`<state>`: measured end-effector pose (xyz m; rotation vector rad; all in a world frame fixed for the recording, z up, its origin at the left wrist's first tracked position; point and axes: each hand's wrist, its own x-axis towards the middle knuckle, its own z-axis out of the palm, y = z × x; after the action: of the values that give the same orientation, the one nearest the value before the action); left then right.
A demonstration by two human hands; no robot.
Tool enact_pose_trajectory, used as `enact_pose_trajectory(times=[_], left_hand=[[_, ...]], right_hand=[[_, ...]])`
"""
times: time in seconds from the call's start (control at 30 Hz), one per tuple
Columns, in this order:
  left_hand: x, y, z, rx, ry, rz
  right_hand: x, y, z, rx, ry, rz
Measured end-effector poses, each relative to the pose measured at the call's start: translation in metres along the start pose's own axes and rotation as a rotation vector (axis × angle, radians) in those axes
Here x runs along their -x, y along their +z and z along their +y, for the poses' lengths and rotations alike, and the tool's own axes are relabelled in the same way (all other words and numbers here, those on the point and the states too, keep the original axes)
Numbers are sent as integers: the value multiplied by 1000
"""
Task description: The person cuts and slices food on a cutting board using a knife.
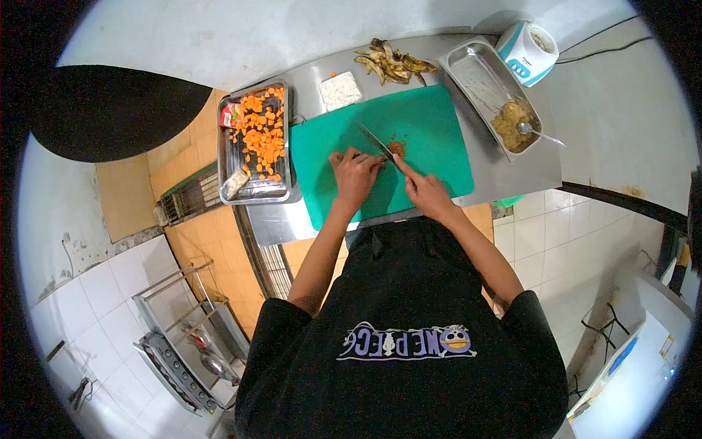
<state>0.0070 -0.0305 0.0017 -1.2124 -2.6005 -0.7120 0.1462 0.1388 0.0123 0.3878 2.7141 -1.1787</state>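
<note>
A green cutting board (431, 117) lies on the metal table. My right hand (428, 194) is closed around the handle of a knife (371, 137), its index finger stretched along the top. The blade points up and left over the board. Close to the blade, my left hand (354, 177) rests on the board with bent fingers pressed together; whatever they pinch is too small to make out. Beside the knife is a small heap of finely chopped brown food (396, 148), with crumbs scattered around it.
Left of the board stands a metal tray (287, 157) of cut carrots (263, 135). A white block (340, 91) and banana peels (395, 62) lie behind. At right are a metal pan (468, 69) with yellowish mash (512, 121), a spoon (525, 128) and a white-blue appliance (526, 55).
</note>
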Motion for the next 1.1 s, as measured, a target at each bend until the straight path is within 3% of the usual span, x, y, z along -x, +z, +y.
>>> enact_pose_trajectory(times=[0.37,0.43,0.67,0.83,1.1], left_hand=[[8,0,1,9,-54,-1],[3,2,-1,2,-33,1],[3,3,-1,-27,-6,12],[4,0,3,-44,-28,14],[7,3,3,-18,-48,20]], right_hand=[[-9,8,-5,9,-12,-68],[-12,10,-4,141,-72,22],[-16,7,-7,267,-35,21],[-16,2,1,32,-68,37],[-14,-10,-14,-16,-33,-64]])
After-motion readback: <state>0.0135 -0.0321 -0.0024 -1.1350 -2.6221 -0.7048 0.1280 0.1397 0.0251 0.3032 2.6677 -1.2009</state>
